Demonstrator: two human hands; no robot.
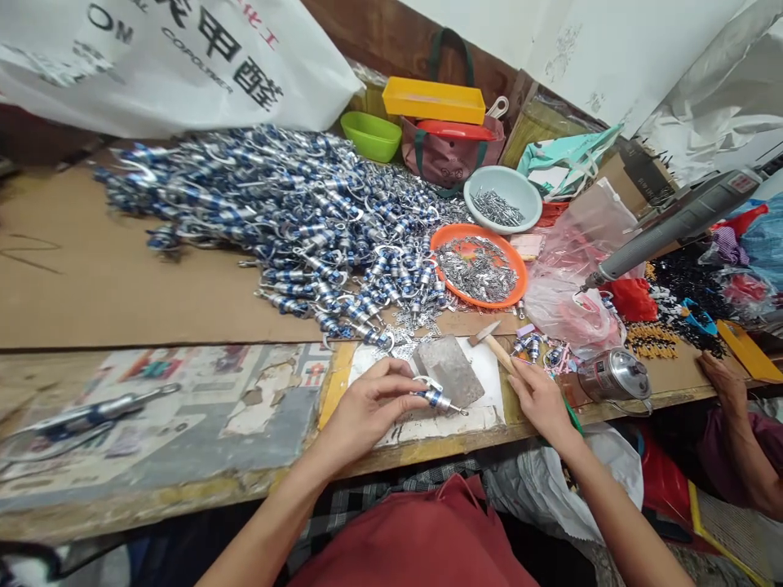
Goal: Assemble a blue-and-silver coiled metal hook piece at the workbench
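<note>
My left hand (387,399) pinches a small blue-and-silver metal part (435,398) between thumb and fingers; it has a curved silver arm and a thin rod end. The part is over the near edge of a grey metal block (449,368); whether they touch I cannot tell. My right hand (541,397) is closed around the wooden handle of a hammer (500,352), whose head lies beyond the block's far right corner. Behind them spreads a big heap of similar blue-and-silver parts (306,212). Another such part (91,414) appears blurred at the left.
An orange plate (524,277) holds small metal plates; a pale blue bowl (474,189) holds metal pins. A grey power screwdriver (673,224) slants in from the right. A metal mug (615,379) stands near the bench edge. Another person's hand (725,383) rests at far right.
</note>
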